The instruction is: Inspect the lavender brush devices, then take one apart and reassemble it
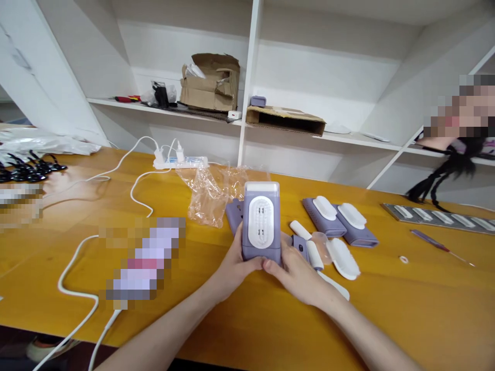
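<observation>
Both of my hands hold a purple device point(261, 221) upright above the wooden table point(406, 309), its white oval panel facing me. My left hand point(232, 268) wraps the lower left side, thumb at the bottom edge. My right hand point(299, 275) grips the lower right side, thumb meeting the left one under the device. Just right of my hands lie white oval covers point(342, 257), a small purple part point(299, 246) and a white cylinder piece point(301, 230). Two more purple devices point(340, 219) with white panels lie farther right.
Crumpled clear plastic bags point(207, 196) lie behind the device. A white power strip point(181, 163) with cables sits at the back. A tray of white parts point(441, 216) and a thin purple tool point(441, 246) lie at right. Shelves hold cardboard boxes point(211, 81). Another person is at the far right.
</observation>
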A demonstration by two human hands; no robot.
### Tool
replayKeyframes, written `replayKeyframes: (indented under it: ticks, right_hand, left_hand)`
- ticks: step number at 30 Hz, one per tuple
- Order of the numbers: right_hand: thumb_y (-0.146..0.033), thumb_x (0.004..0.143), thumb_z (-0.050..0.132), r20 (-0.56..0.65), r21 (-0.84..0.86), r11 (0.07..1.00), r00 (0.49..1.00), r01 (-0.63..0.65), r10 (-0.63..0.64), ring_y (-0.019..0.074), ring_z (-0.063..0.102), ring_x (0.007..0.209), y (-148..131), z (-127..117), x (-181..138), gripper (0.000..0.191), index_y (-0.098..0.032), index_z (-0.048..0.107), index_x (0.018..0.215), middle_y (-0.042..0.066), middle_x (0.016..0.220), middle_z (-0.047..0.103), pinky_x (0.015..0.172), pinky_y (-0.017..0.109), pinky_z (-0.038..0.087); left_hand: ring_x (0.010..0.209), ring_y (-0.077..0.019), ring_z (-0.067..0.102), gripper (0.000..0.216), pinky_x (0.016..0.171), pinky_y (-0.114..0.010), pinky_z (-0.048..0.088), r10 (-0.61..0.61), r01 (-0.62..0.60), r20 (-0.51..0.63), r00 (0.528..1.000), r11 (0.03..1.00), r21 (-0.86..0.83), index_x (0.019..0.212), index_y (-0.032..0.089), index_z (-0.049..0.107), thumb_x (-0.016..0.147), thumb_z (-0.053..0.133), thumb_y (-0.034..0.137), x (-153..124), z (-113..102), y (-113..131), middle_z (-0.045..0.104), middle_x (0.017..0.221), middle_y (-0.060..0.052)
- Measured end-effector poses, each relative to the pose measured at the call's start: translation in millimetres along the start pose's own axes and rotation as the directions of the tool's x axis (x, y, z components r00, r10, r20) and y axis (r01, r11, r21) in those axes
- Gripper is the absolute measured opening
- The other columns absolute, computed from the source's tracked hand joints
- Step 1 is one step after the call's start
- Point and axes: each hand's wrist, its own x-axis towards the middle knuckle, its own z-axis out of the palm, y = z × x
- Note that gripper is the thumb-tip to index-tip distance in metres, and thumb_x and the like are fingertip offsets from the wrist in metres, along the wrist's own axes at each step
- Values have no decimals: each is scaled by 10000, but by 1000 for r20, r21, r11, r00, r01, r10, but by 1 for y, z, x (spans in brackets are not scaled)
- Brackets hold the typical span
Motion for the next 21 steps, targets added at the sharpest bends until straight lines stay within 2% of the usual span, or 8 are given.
replayKeyframes:
  ticks: [3,6,11,15,18,21]
  right_hand:
    - [-266,716,695,2,20,1000,1000,7,-7,293,566,1017,6,2,-2,484,-216,533,1169,92,1114,610,840,425,465]
    - [-230,611,765,-23,26,999,999,-37,38,289,591,966,11,5,-3,601,-223,528,1164,82,1097,610,783,407,489]
    - [-161,660,709,-83,69,997,996,-16,21,277,587,968,9,7,-1,456,-220,554,1085,81,1064,614,814,417,471]
    - [-128,621,734,-117,238,971,993,25,3,262,560,1030,1,4,0,563,-219,529,1138,67,1123,587,864,402,462]
    - [-220,688,708,-31,377,925,997,-50,66,218,604,846,-1,0,-3,531,-231,518,1183,55,1026,605,652,318,519]
    - [-315,796,607,64,423,895,990,-138,122,141,536,593,2,-1,-6,373,-209,532,1146,11,807,573,472,246,457]
  left_hand:
    - [1190,-266,476,792,1010,-412,358,-17,18,-33,999,999,28,1349,232,300,671,708,209,-1,1,-3,542,1277,-80]
    - [1172,-256,487,743,1001,-398,364,-6,9,-40,999,997,73,1326,245,345,676,706,230,-2,2,-5,564,1242,-63]
    - [1168,-240,487,725,988,-366,379,36,-28,-65,997,992,122,1330,262,353,691,695,253,-1,5,-6,559,1251,-51]
    - [1156,-245,501,713,961,-362,406,31,-19,-110,994,995,101,1307,267,369,683,712,277,-1,7,-5,565,1243,-43]
    - [1190,-246,476,732,982,-364,392,59,-46,-110,992,992,115,1335,273,326,704,696,294,-1,6,-3,535,1285,-45]
    - [1260,-235,406,784,1031,-362,346,61,-52,-58,996,987,151,1401,281,197,757,644,306,-2,4,-2,441,1385,-53]
